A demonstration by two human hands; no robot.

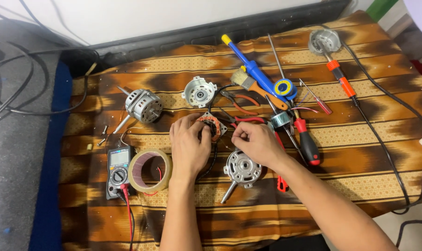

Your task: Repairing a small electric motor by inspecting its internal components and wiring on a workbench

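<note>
Teardown looks done: your left hand (188,145) and right hand (255,142) pinch the stator (210,125); end cover (241,168) lies just below your fingers, unfitted.

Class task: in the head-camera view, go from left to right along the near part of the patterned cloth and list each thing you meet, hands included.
Multimeter → roll of tape → left hand → motor end cover with shaft → right hand → red-handled screwdriver
</note>
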